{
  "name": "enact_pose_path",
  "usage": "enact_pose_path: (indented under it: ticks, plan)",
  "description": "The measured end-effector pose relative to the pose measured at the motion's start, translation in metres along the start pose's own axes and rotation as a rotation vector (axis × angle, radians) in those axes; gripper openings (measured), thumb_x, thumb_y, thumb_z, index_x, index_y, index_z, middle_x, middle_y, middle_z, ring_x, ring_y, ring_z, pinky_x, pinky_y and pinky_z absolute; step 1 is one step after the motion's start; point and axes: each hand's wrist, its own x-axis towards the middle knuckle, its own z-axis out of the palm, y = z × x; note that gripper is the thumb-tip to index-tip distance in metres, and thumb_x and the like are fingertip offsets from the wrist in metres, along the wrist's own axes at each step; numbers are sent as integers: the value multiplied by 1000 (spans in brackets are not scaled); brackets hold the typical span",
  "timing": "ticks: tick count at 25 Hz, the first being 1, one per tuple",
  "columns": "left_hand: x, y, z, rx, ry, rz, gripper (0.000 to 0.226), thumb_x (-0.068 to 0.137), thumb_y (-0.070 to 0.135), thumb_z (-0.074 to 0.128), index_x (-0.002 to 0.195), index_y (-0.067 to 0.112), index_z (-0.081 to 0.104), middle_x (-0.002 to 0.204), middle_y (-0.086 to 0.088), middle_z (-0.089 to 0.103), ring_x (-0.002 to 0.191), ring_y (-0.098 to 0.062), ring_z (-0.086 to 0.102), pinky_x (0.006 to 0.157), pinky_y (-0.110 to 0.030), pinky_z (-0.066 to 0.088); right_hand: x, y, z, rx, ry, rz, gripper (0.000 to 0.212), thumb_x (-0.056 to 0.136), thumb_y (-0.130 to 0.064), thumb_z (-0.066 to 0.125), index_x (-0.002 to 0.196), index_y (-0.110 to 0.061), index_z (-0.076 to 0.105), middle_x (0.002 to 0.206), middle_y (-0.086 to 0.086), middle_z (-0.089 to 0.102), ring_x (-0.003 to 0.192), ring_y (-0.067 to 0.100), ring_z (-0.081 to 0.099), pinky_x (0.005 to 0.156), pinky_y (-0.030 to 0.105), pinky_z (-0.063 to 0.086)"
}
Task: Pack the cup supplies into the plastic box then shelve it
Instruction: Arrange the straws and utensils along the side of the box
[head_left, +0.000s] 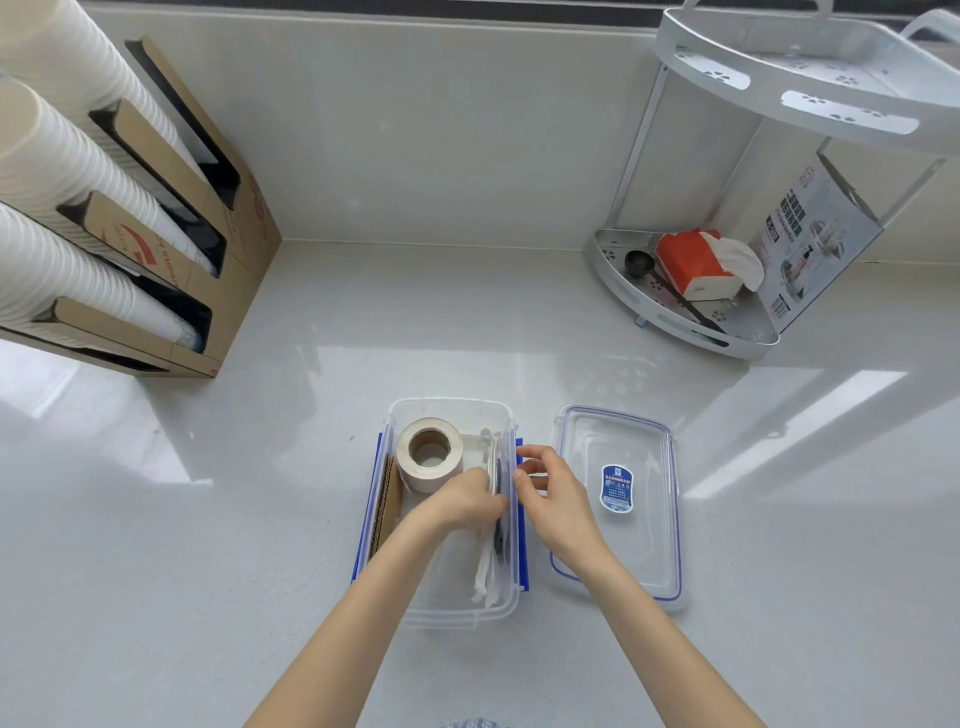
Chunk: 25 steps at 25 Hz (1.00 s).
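A clear plastic box (447, 408) with blue side clips stands open on the counter in front of me. Inside are a roll of pale tape or labels (429, 453), brown cardboard sleeves (387, 512) along the left wall, and a bundle of white wrapped straws or packets (488, 571) along the right wall. My left hand (465, 501) is inside the box, fingers closed on that bundle. My right hand (550, 493) is at the box's right rim, pinching the top of the same bundle. The clear lid (618, 499) with a blue sticker lies flat just right of the box.
A cardboard dispenser (171, 249) with stacks of white paper cups stands at the back left. At the back right a white two-tier corner shelf (727, 291) holds a red tissue pack, a black scoop and a printed box. Its upper tier (789, 78) looks bare.
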Motion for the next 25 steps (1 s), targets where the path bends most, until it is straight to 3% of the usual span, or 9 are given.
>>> enact_pose_path:
  ticks: [4,6,10,14,19,25]
  plan:
    - [3,0,1,-2,15,1,32,88,15,42,114,-3,46,98,-11,48,91,-22,48,74,-29,37,0,0,-1,-9,-11,1,30,92,-16,44,122,-13,48,120,12,55,94,16,53,79,22,42]
    - [4,-2,3,-6,35,3,32,87,14,44,114,-3,45,103,-15,52,98,-27,52,80,-34,41,0,0,-1,-9,-15,2,30,93,-16,44,122,-14,48,120,12,55,94,16,53,80,23,42]
    - [8,-10,7,-15,87,17,28,84,10,46,110,0,47,108,-17,56,100,-28,54,77,-32,43,0,0,-1,4,-16,6,30,92,-17,45,122,-15,49,119,11,56,94,17,55,81,24,46]
    - [3,-10,12,81,130,21,28,85,8,45,111,1,47,119,-21,49,109,-36,51,89,-38,44,-1,-1,-2,18,-23,16,30,92,-18,46,121,-15,50,115,8,56,93,17,55,78,23,46]
    - [-6,-14,11,191,205,50,24,85,10,48,107,2,48,113,-20,59,105,-36,56,86,-41,47,-2,-1,-3,29,-18,12,27,92,-18,47,118,-14,52,103,3,55,88,16,55,77,24,49]
    - [-14,-15,11,387,183,66,26,86,19,49,109,5,47,114,-18,61,105,-36,57,87,-41,44,-2,-2,-3,31,-14,14,26,91,-18,48,116,-13,54,100,2,56,88,17,56,79,27,50]
